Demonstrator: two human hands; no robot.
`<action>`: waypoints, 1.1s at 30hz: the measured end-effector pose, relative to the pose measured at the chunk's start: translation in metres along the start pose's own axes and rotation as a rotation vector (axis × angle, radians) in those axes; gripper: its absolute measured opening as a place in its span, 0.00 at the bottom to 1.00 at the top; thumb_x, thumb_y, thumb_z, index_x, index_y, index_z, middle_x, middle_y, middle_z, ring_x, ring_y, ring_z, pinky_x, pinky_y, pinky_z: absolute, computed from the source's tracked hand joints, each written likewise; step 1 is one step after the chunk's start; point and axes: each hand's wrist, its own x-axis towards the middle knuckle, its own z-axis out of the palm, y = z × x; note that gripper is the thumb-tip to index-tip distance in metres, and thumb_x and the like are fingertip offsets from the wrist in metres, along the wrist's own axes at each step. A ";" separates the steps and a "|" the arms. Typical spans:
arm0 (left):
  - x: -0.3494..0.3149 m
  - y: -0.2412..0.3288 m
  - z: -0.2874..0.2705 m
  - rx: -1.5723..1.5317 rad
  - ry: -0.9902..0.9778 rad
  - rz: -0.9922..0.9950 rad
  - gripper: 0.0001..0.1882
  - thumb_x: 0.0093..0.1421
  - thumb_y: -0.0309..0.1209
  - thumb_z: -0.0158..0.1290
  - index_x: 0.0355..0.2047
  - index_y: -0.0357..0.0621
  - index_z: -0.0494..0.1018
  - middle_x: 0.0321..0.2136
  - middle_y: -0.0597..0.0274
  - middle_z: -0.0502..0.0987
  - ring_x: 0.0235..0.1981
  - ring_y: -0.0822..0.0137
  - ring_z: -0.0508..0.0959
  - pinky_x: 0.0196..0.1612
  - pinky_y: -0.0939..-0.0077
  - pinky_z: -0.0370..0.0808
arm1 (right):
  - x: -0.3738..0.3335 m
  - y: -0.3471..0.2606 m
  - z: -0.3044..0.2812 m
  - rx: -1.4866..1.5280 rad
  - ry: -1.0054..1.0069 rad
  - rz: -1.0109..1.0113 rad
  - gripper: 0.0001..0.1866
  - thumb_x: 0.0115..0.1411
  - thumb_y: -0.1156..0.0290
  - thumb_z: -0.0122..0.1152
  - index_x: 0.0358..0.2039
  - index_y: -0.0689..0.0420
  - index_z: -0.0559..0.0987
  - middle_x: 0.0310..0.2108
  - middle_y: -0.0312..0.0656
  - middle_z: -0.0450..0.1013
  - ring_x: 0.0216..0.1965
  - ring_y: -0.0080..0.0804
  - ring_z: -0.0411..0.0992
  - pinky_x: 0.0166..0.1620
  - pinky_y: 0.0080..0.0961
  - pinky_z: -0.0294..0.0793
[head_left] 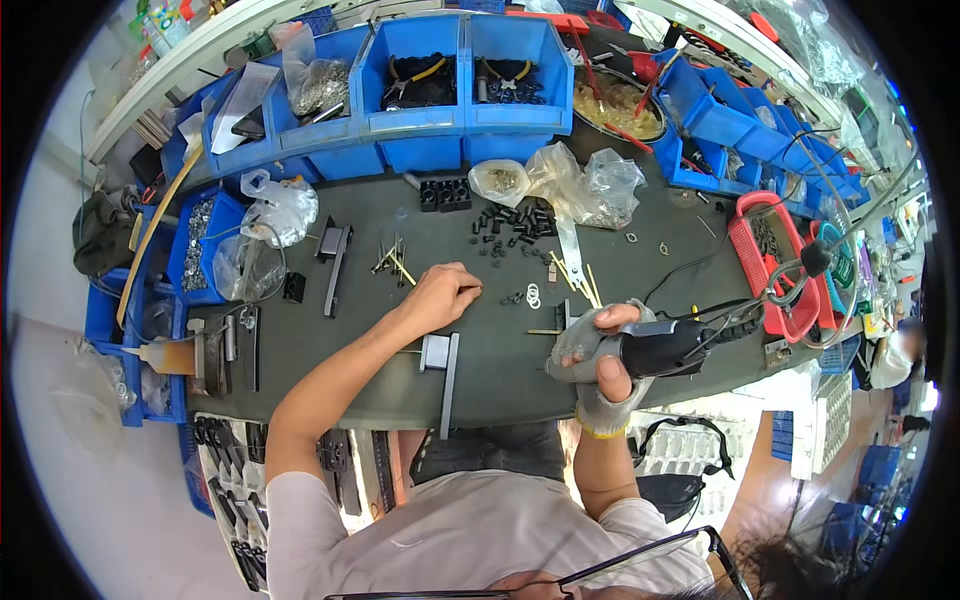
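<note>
My right hand (605, 350), in a pale glove with bare fingertips, grips a black powered screwdriver (665, 347) with a cable. The tool lies sideways over the right of the dark mat. My bare left hand (445, 298) rests on the mat's middle, fingers curled together; whatever may be in them is hidden. Right of it lie white rings (533, 296), small dark knobs (497, 253) and black cylindrical pieces (515, 222). Below my left hand, near the front edge, sits a grey metal bracket with a long bar (447, 375). Screws and rods (398, 260) lie beyond this hand.
Blue bins (420, 118) with small parts and yellow-handled pliers line the back. Plastic bags (590, 185) lie before them. Another bracket (337, 262) and a blue bin of metal parts (207, 245) stand left. A red basket (770, 250) is at the right, near a bent metal arm (818, 258).
</note>
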 end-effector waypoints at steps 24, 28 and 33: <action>-0.122 0.101 0.022 -1.765 0.192 -0.473 0.18 0.73 0.40 0.47 0.31 0.42 0.76 0.25 0.63 0.76 0.23 0.72 0.70 0.27 0.78 0.64 | -0.013 0.007 0.051 0.279 -0.081 0.059 0.33 0.50 0.48 0.76 0.45 0.54 0.68 0.34 0.38 0.68 0.31 0.29 0.73 0.35 0.28 0.78; -0.128 0.108 0.032 -1.798 0.193 -0.422 0.18 0.72 0.41 0.47 0.28 0.43 0.74 0.24 0.62 0.75 0.24 0.71 0.70 0.28 0.77 0.64 | -0.020 0.003 0.054 0.286 -0.102 0.022 0.31 0.52 0.50 0.74 0.45 0.56 0.68 0.30 0.40 0.68 0.29 0.32 0.73 0.34 0.30 0.78; -0.131 0.113 0.034 -1.762 0.173 -0.360 0.18 0.71 0.40 0.47 0.29 0.42 0.75 0.21 0.60 0.74 0.21 0.69 0.66 0.25 0.75 0.61 | -0.026 0.000 0.050 0.331 -0.129 -0.024 0.29 0.54 0.54 0.71 0.45 0.58 0.68 0.26 0.43 0.68 0.25 0.35 0.72 0.31 0.33 0.77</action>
